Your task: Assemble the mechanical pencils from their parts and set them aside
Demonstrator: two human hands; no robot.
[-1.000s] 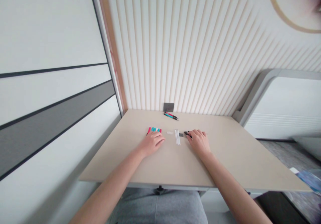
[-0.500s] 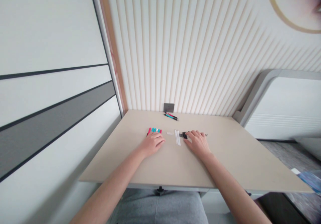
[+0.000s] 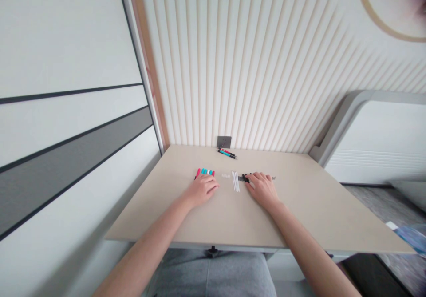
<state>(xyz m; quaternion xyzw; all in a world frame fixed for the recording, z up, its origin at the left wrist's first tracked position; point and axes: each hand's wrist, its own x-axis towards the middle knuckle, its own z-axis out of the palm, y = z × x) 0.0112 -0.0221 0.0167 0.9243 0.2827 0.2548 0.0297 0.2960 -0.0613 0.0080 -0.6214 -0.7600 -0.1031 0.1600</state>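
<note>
Right grip partly closed, the fingers are bent over black pieces and the fingertips reach their near side; whether they pinch one cannot be told. That right hand point(image 3: 263, 189) lies low, palm down on the desk point(image 3: 239, 226), its forearm slanting in from the lower right. The left hand point(image 3: 201, 189) also rests palm down, fingers loosely bent and grip partly open, over the near ends of the coloured tubes point(image 3: 203, 172); any hold on them is hidden.

The black pieces point(image 3: 245, 178) sit side by side at the right fingertips, partly covered by the hand. Pink, blue and white show among the coloured tubes, lined up in a row. Between the hands lie small clear pieces point(image 3: 226, 176), a bundle of thin white rods point(image 3: 235, 181) and a small grey patch point(image 3: 240, 179). Farther back, two pens point(image 3: 226, 153), red and blue with black, lie close together below the wall socket point(image 3: 224, 142).
</note>
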